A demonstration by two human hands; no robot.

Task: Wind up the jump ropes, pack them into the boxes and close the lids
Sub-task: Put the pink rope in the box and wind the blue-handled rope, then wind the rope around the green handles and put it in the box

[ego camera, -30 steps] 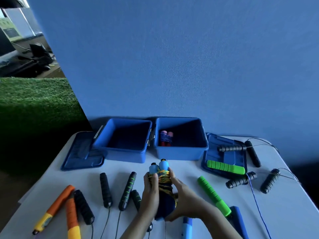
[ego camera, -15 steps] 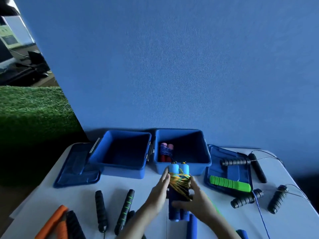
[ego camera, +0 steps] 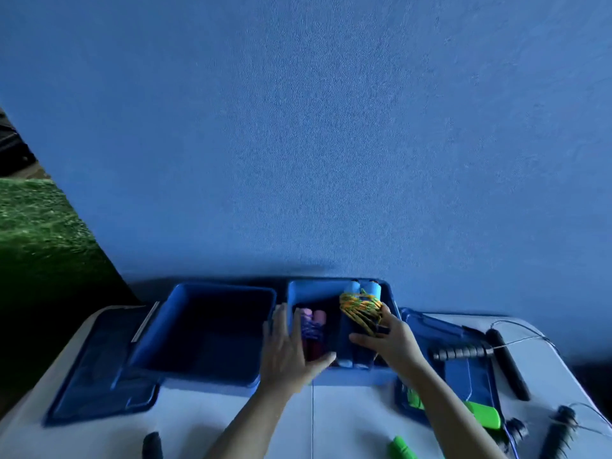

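1. The wound rope (ego camera: 359, 321), blue handles bound with yellow cord, lies over the right box (ego camera: 351, 376), handles pointing far.
2. The right hand (ego camera: 392, 339) grips the rope from the right side, fingers curled round the handles.
3. The left hand (ego camera: 288, 347) has straight, spread fingers resting on the rim between the two boxes, thumb reaching into the right box.
4. A pink rope (ego camera: 311, 329), already wound, lies in the left part of that box.
5. The left box (ego camera: 205, 336) stands just beside it, open.
6. One lid (ego camera: 99, 369) lies left of the boxes, another lid (ego camera: 463, 376) right of them, on the table (ego camera: 347, 422).
7. Black handles (ego camera: 506, 362) and green handles (ego camera: 483, 414) lie on and near the right lid.
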